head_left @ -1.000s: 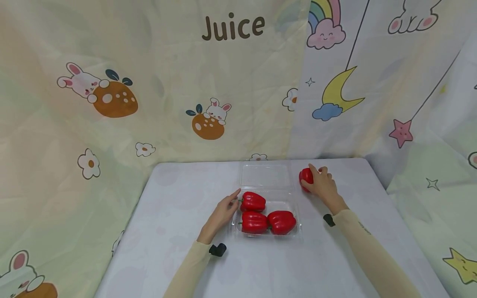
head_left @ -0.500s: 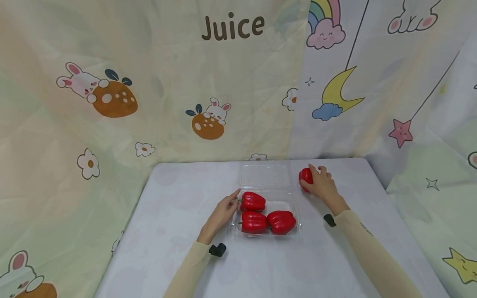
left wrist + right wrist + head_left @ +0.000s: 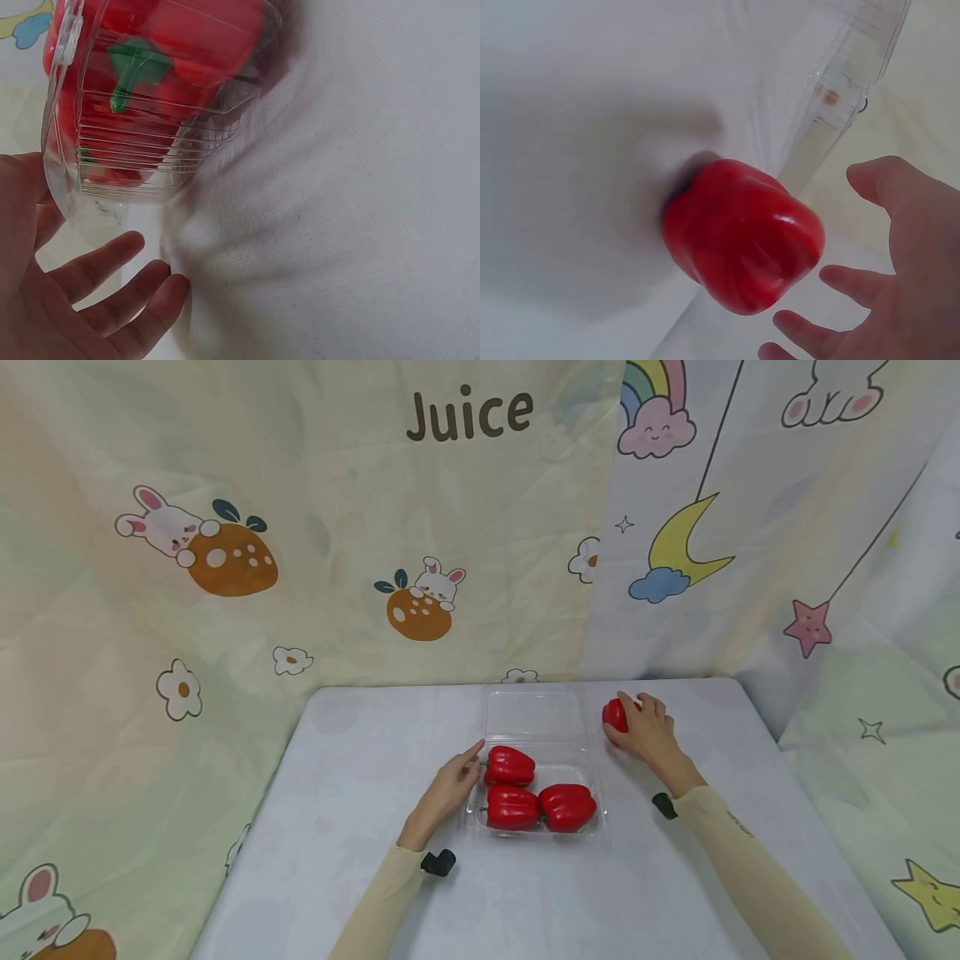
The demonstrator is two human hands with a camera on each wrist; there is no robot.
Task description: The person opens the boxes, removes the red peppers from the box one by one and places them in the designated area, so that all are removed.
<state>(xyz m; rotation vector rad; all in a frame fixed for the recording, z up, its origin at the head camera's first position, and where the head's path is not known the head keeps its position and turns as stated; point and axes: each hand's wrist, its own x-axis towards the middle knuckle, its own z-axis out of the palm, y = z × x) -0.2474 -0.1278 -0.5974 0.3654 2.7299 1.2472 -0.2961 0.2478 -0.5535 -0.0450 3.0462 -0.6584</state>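
Note:
A clear plastic clamshell box (image 3: 570, 772) stands mid-table, its lid (image 3: 534, 714) folded back. Inside lie three red bell peppers: one at the back left (image 3: 510, 766), one at the front left (image 3: 512, 807) and one at the front right (image 3: 567, 807). My left hand (image 3: 452, 783) is at the box's left side, index finger along the rim, the other fingers spread in the left wrist view. To the right of the lid, another red bell pepper (image 3: 742, 236) rests on the table. Around it my right hand (image 3: 647, 732) reaches, thumb and fingers spread and apart from its skin in the right wrist view.
A white cloth covers the table (image 3: 360, 727). Directly behind its back edge hangs a printed curtain (image 3: 337, 527). Black wrist mounts (image 3: 438, 862) sit beside both cuffs.
My right hand has shifted slightly over the lone pepper, and its fingers have spread a little. My left hand, the box and the peppers in it have stayed put.

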